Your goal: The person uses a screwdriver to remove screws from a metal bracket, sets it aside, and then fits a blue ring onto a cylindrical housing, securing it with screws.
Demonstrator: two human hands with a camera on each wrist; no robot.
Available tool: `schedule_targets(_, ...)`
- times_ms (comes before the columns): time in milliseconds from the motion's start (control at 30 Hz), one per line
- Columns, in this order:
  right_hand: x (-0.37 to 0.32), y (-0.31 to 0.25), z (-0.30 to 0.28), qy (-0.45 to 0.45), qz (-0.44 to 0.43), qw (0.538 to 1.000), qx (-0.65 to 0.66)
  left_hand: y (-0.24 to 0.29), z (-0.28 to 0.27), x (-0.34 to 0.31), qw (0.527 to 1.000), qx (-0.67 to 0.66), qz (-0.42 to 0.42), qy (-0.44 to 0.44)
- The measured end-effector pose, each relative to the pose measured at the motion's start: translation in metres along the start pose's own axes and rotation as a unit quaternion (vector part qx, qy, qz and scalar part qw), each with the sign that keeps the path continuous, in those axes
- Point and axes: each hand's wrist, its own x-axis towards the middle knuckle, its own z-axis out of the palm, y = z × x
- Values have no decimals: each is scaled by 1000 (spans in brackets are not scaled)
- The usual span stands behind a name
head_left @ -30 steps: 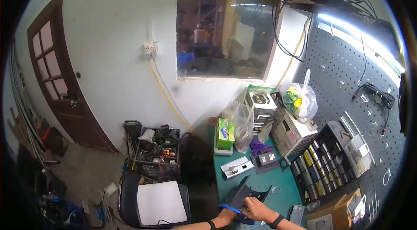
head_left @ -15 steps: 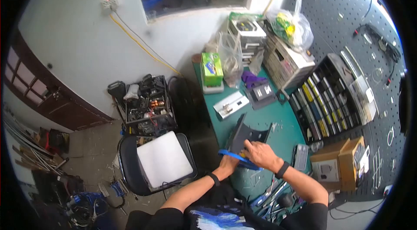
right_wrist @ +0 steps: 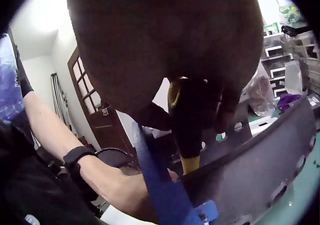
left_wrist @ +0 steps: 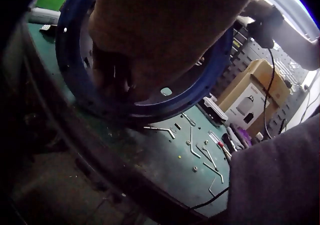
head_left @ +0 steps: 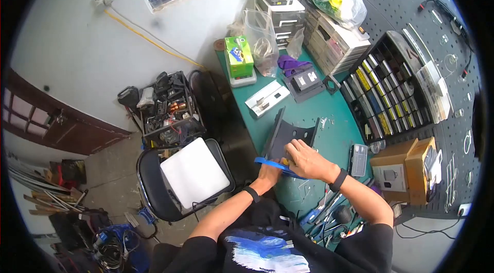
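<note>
A dark curved shell (head_left: 283, 139) with round holes along it stands over the green table, a blue ring (head_left: 268, 163) at its near end. My right hand (head_left: 307, 161) grips a black-and-yellow handled tool (right_wrist: 190, 163) at the ring, its fingers curled round the handle. My left hand (head_left: 268, 175) reaches through the ring, with its fingers inside the shell. The forearm and the ring hide much of those fingers, and I cannot tell what they hold. The tool's lower end is hidden behind the shell's wall.
Hex keys (left_wrist: 192, 142) and small fasteners lie below the ring, with several hand tools (head_left: 329, 214) to the right. A slotted metal piece (head_left: 267, 99) lies behind the shell. A parts organiser (head_left: 383, 95) and cardboard box (head_left: 393, 172) line the right side; a chair (head_left: 149, 190) stands left.
The head view has tilted down, bringing the forearms, shirt and near tools into sight. Both hands stay at the blue ring, with the right hand's grip much the same.
</note>
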Motion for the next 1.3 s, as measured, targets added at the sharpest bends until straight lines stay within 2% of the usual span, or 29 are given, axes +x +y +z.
schedule_targets(67,-1,-1,-2,-2,5,1000,8,0,1,-1,1000,12,-4,-17)
schedule_targets(133,-3,1,0,-74,68,995,14,-1,4,1,999,24,-10,-34)
schedule_targets(167,-3,2,1,-76,69,995,17,-2,5,2,1000,16,-10,-23)
schedule_targets(267,-4,3,7,-76,45,996,28,-1,5,0,1000,9,-13,-23)
schedule_targets(333,-3,5,6,-30,10,998,57,-4,16,-1,999,12,-13,-27)
schedule_targets(400,-3,6,6,-18,10,998,51,-5,17,1,999,33,5,3)
schedule_targets(467,-3,4,3,-7,10,999,44,-2,9,1,1000,22,6,-10)
schedule_targets(533,2,-8,-8,-135,183,974,-3,-2,11,-1,1000,11,4,-24)
schedule_targets(567,2,-8,-7,-135,182,974,-3,-3,13,-2,999,36,8,-15)
schedule_targets(633,1,-4,-4,-110,104,988,12,-6,19,-3,998,62,12,-6)
schedule_targets(667,1,-1,-2,-110,103,989,12,-8,21,-3,998,57,15,-4)
schedule_targets(733,2,2,2,-1,-7,1000,12,-8,19,-4,998,52,19,-2)
schedule_targets(867,-1,-2,-2,1,-7,1000,17,-5,11,-1,1000,7,-11,-24)
schedule_targets(933,-1,-5,-6,-90,70,993,-39,-3,7,1,999,-5,-22,-43)
schedule_targets(967,-2,-5,-5,-89,70,993,-42,-3,5,1,998,-7,-16,-53)
schedule_targets(1033,-2,-1,0,-49,1,998,-26,-8,14,-1,998,-7,-7,-59)
schedule_targets(1100,-1,1,2,-22,-6,999,-23,-12,24,-5,1000,6,20,3)
schedule_targets(1133,-2,1,1,3,-13,1000,-19,-14,29,-4,1000,6,23,5)
schedule_targets(1167,-2,1,0,5,-12,1000,-22,-17,34,-2,1000,8,25,-15)
schedule_targets(1233,-3,-2,-2,-66,54,996,-21,-15,30,0,999,11,27,-34)
schedule_targets(1300,-4,1,4,-46,30,998,-12,-14,27,-4,999,20,27,-17)
